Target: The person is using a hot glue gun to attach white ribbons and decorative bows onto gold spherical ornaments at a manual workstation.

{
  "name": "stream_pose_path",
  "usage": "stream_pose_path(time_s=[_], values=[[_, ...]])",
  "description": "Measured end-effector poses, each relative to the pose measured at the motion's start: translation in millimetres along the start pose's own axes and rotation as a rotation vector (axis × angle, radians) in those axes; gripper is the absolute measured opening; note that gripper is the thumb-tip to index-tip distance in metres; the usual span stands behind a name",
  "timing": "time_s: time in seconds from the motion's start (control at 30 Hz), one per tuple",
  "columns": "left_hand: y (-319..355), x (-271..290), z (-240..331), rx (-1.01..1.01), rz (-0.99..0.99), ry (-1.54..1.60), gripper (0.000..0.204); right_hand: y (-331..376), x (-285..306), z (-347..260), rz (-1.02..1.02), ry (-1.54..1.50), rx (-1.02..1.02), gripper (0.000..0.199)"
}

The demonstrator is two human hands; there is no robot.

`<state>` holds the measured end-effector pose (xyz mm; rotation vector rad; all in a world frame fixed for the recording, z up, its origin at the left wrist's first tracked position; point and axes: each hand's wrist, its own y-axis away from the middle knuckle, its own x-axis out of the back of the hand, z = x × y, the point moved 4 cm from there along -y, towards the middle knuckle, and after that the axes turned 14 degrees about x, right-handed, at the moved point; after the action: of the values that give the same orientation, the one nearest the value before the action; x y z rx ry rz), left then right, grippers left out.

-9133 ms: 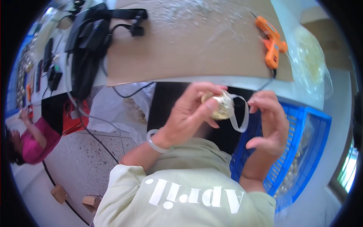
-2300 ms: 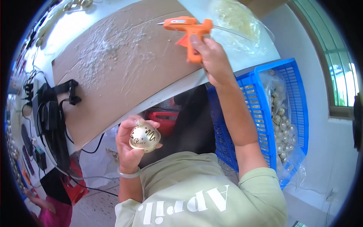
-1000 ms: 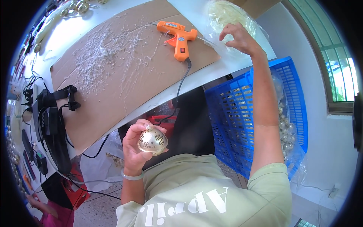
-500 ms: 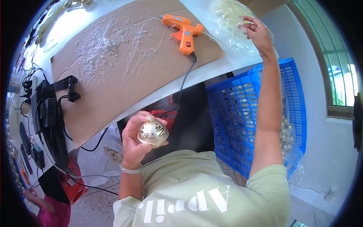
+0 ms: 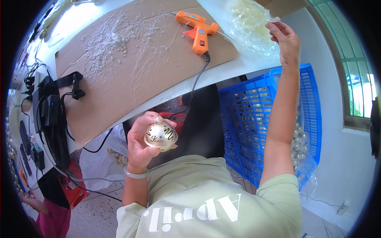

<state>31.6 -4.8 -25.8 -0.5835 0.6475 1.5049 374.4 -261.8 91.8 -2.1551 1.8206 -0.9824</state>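
My left hand [image 5: 139,146] is closed around a shiny pale-gold bauble [image 5: 160,137] with dark zigzag markings and a small loop at its top. It holds the bauble in front of my body, below the table edge. Over the table's far right corner, my right hand [image 5: 286,37] pinches a small whitish, see-through scrap [image 5: 274,19] between thumb and fingers. Right beside those fingers lies a clear plastic bag [image 5: 254,29] of pale cream, filmy pieces. An orange glue gun [image 5: 200,29] rests on the cardboard [image 5: 131,75], its cord hanging over the edge.
Dried glue strings [image 5: 107,45] litter the cardboard. At the right stands a blue plastic crate [image 5: 248,119], with bagged gold baubles [image 5: 299,144] beside my arm. Black power boxes and cables [image 5: 51,109] crowd the left. Another person's pink clothing [image 5: 55,216] shows lower left.
My right hand has shifted slightly right, away from the bag's middle, and a whitish scrap now shows in its fingers. My left hand still holds the bauble in nearly the same place.
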Motion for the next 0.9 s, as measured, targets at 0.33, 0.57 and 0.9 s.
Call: stream_pose_path(time_s=[0.33, 0.57, 0.9], values=[[-8.8, 8.3, -1.8, -0.088, -0.027, -0.013, 0.062, 147.3, -97.8, -122.6, -0.659, -0.99, -0.268, 0.011], [-6.5, 12.2, 0.7, -0.131, -0.127, -0.054, 0.063, 187.8, -148.2, -137.4, -0.883, -0.863, -0.188, 0.012], [-0.2, 15.2, -2.0, -0.059, -0.148, -0.035, 0.064, 207.3, -161.5, -131.6, -0.72, -0.858, -0.47, 0.013]])
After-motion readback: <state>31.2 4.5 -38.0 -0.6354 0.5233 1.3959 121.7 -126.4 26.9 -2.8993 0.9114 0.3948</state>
